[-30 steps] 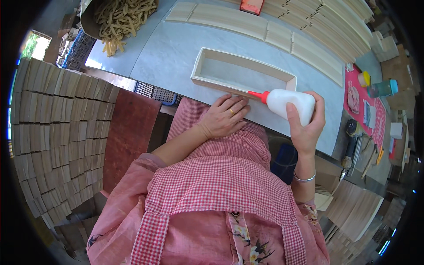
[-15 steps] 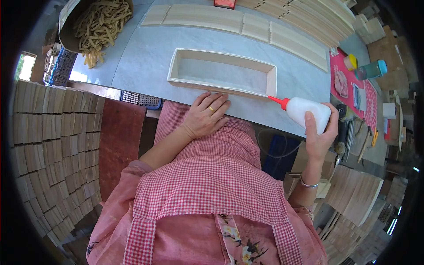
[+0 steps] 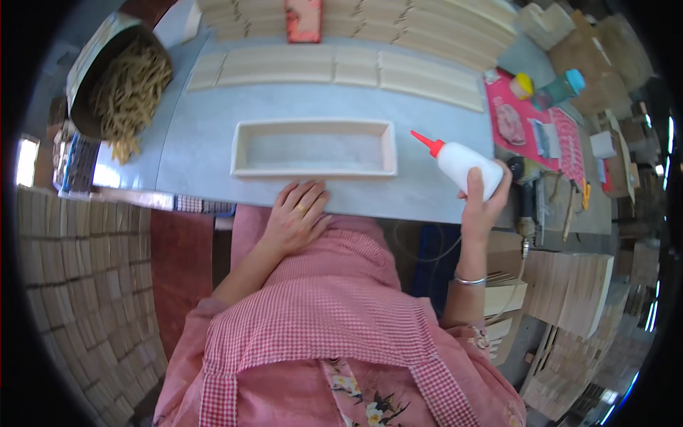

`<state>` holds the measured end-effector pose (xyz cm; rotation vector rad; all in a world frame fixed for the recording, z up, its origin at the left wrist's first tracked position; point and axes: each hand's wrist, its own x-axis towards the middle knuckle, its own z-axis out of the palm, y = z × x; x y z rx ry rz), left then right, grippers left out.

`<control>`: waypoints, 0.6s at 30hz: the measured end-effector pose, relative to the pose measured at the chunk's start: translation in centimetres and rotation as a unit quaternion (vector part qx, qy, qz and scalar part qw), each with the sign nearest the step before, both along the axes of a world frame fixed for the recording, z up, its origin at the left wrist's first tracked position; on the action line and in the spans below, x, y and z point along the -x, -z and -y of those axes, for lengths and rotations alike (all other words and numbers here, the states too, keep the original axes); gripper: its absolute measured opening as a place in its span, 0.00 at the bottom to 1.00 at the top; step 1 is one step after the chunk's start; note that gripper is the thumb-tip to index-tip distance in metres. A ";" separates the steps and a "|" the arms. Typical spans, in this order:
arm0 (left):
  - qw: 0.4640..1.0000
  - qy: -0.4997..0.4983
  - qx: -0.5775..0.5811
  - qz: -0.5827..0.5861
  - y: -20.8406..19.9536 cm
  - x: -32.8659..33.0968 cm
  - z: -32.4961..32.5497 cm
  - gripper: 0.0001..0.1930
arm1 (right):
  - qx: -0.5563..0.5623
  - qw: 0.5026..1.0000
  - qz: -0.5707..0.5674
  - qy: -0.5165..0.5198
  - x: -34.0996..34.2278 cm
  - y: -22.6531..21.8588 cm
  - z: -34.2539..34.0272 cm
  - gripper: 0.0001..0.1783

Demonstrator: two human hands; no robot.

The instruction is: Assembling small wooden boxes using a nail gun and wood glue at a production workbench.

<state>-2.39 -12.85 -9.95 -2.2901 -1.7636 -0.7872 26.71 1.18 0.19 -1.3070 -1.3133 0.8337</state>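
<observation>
A pale wooden rectangular frame (image 3: 242,149) lies on the grey marbled tabletop (image 3: 206,185), with a white line along its upper edges. My left hand (image 3: 297,217) rests at the table's front edge just below the frame, fingers stretched flat and holding nothing; a gold ring is on one finger. In my right hand (image 3: 485,196) is a white squeeze bottle (image 3: 466,169) with a red pointed nozzle (image 3: 427,144). The bottle tilts up to the left, its tip in the air to the right of the frame and apart from it.
Flat wooden strips (image 3: 277,65) lie in a row behind the frame, with stacked strips (image 3: 455,28) and a red box (image 3: 304,20) beyond. A bin of rubber-like bands (image 3: 131,92) stands at far left. A teal bottle (image 3: 558,89) sits on pink cloth at right.
The bottle's nozzle has come away from the frame's near right corner, up and to the right. My left hand stays by the table edge. The whole view has shifted with my head.
</observation>
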 end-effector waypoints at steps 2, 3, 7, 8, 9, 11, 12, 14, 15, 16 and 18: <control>1.000 0.001 0.006 -0.003 0.1 0.2 0.0 0.23 | -0.025 0.998 -0.044 0.026 -1.6 1.2 -1.7 0.26; 1.000 0.011 -0.007 -0.006 0.1 0.2 0.1 0.23 | -0.035 0.995 -0.088 0.040 -2.6 2.0 -2.2 0.26; 1.000 0.002 0.012 -0.001 0.3 0.1 0.2 0.23 | -0.081 0.982 -0.138 0.099 -5.5 4.3 -6.2 0.26; 1.000 0.005 0.006 -0.005 0.3 0.1 0.2 0.23 | -0.095 0.982 -0.097 0.133 -6.2 4.7 -7.8 0.26; 1.000 0.001 0.014 -0.006 0.2 0.0 0.3 0.23 | -0.108 0.979 -0.054 0.167 -6.7 5.1 -9.4 0.25; 1.000 -0.003 0.019 -0.011 -0.1 0.0 0.5 0.23 | -0.098 0.973 0.007 0.209 -7.2 5.0 -12.8 0.24; 1.000 -0.002 0.023 -0.013 -0.2 -0.1 0.6 0.23 | -0.075 0.972 0.026 0.220 -7.4 4.9 -14.8 0.23; 0.999 -0.001 0.034 -0.015 -0.5 -0.3 0.8 0.23 | -0.057 0.973 0.077 0.211 -8.7 5.6 -19.2 0.24; 0.999 0.005 0.040 -0.016 -0.5 -0.2 0.5 0.23 | -0.037 0.970 0.132 0.203 -9.2 6.0 -21.2 0.25; 0.999 0.012 0.046 -0.020 -0.6 -0.1 0.4 0.23 | -0.023 0.964 0.177 0.199 -9.2 6.1 -22.7 0.27; 0.999 0.001 0.043 -0.018 -0.4 0.0 0.3 0.23 | 0.010 0.948 0.231 0.217 -9.5 5.3 -24.5 0.28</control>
